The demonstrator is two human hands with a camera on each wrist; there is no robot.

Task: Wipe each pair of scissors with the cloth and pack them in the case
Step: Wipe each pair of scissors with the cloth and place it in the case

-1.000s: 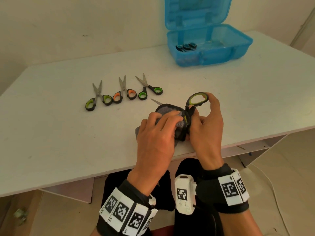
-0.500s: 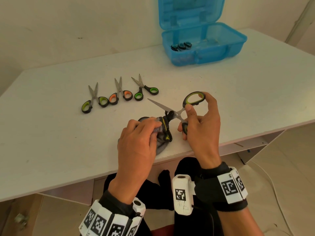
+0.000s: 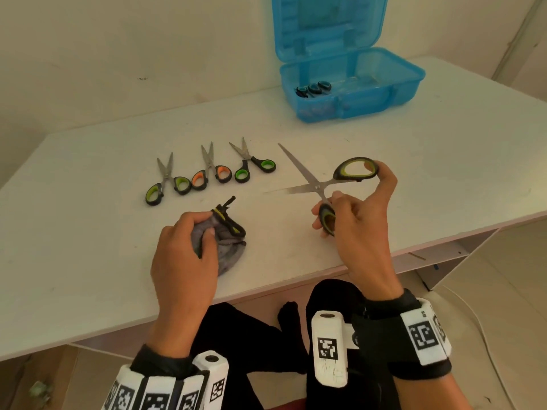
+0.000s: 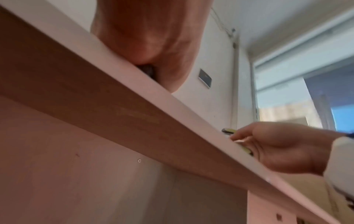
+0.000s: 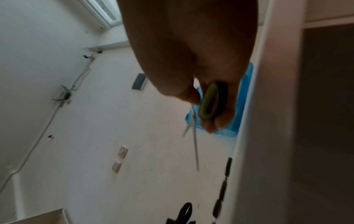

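My right hand [image 3: 359, 202] holds a large pair of scissors [image 3: 313, 184] by both green-and-black handles, blades spread wide and raised over the table; the lower handle [image 5: 209, 101] shows in the right wrist view. My left hand [image 3: 189, 241] grips the bunched grey cloth [image 3: 228, 241] on the table, apart from the blades. Three small pairs lie in a row behind: green-handled scissors [image 3: 167, 182], orange-handled scissors [image 3: 210, 170] and another green-handled pair [image 3: 253, 164]. The blue case [image 3: 349, 81] stands open at the back right, with dark handles [image 3: 313, 88] inside.
The white table [image 3: 88, 261] has its front edge close to my wrists, and my dark-trousered legs are below it. A wall runs behind the table. In the left wrist view the table's underside [image 4: 95, 106] fills most of the frame.
The hands have drawn apart: my left hand slid the cloth off the blades and leftward, and my right hand carried the scissors to the right with the blades now fully bare.
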